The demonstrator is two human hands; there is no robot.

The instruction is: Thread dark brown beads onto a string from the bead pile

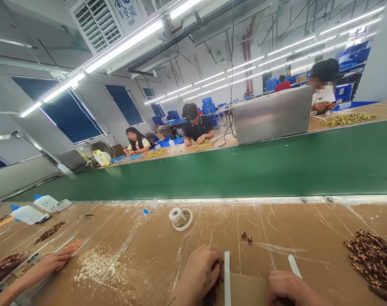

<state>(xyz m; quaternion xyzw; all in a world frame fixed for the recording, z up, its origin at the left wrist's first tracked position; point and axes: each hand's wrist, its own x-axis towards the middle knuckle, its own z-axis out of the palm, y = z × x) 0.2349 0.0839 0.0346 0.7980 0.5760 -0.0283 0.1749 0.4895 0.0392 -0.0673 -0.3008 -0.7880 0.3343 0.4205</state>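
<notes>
My left hand (201, 272) rests at the bottom of the view with its fingers curled in beside a white strip (227, 278). Small dark pieces show under that hand, but what its fingertips pinch is hidden. A flat brown cardboard piece (248, 289) lies between my hands, with the white strip along its left edge. At its right side my right hand (287, 288) is closed, its fingertips out of sight. Just beyond that hand is another short white strip (294, 266). Two small dark brown pieces (247, 237) lie on the table ahead of the cardboard.
A heap of dark brown-and-yellow pieces (374, 261) is at right. A tape roll (182, 220) with a small labelled tub (177, 216) sits ahead. A co-worker's hands (49, 263), orange pieces (72, 245) and white bottles (29, 214) are left. Beyond runs a green conveyor belt (212, 174).
</notes>
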